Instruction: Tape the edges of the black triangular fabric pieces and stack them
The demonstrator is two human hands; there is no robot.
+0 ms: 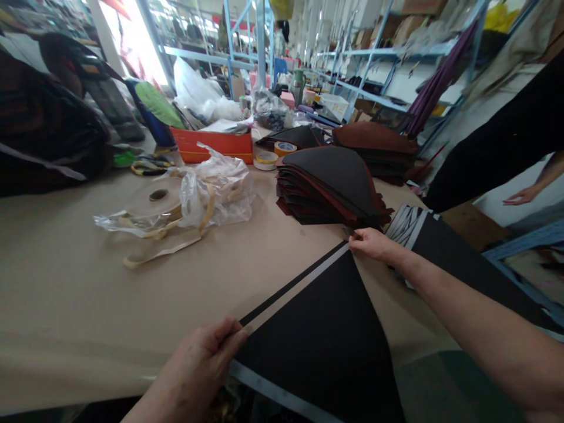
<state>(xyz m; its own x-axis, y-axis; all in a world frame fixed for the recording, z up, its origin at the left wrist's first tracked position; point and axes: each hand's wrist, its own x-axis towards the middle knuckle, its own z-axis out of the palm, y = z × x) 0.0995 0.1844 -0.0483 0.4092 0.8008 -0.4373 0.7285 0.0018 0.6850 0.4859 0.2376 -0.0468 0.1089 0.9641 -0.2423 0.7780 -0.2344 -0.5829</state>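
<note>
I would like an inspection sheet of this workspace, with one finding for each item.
surface: long table covered in beige paper.
job's things: black triangular panel with a grey edge strip, lying on the table.
hands: left hand pinches the strip's near end; right hand pinches the panel's far tip.
clutter: stack of dark triangular panels, beige strap roll in a plastic bag, orange box, roll of tape.
cables: nothing seen.
surroundings: blue metal shelving; a co-worker's hand at right.
</note>
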